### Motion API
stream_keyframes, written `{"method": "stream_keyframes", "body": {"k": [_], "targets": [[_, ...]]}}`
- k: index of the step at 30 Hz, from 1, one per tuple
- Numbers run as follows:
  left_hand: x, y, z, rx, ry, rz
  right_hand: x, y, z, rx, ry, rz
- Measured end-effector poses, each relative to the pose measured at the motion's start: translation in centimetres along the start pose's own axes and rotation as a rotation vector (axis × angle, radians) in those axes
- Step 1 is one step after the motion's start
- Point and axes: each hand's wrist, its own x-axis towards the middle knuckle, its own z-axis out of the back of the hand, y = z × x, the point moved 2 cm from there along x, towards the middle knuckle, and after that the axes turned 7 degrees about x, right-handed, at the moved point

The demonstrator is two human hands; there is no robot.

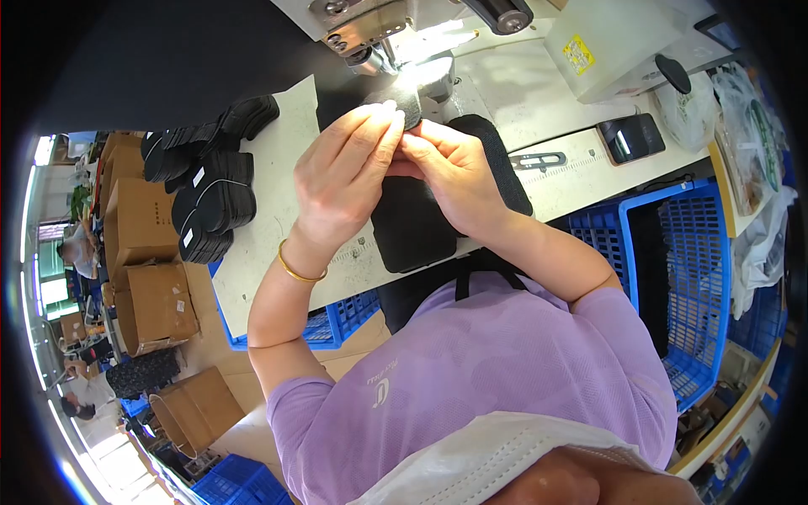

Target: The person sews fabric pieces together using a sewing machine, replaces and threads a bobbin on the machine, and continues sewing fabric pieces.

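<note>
Head view shows left hand [343, 172] and right hand [457, 178] pinched closed on black piece [409, 106].

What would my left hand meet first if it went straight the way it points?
Past the black piece in its fingers, your left hand would probably meet the machine's metal post, though glare leaves the depth unclear.

Hands [394, 141] pinching black fabric piece [406, 108] beneath sewing machine head [362, 34], phone [631, 137] on white table [547, 93]
</note>
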Motion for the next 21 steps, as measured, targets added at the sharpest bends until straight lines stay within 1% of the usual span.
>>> {"method": "stream_keyframes", "body": {"k": [3,6,9,21], "targets": [[0.0,0.1,0.0,0.016,0.008,-0.026,0.0,0.1,0.0,-0.051,-0.016,-0.01],[0.2,0.2,-0.1,0.036,0.013,-0.047,0.2,0.3,-0.3,-0.036,-0.044,-0.005],[0.4,0.5,-0.2,0.055,0.019,-0.054,0.8,0.2,0.3,-0.079,-0.006,-0.033],[0.8,1.3,-1.4,0.151,0.024,-0.062,1.7,0.2,-1.1,-0.059,-0.088,0.021]]}}
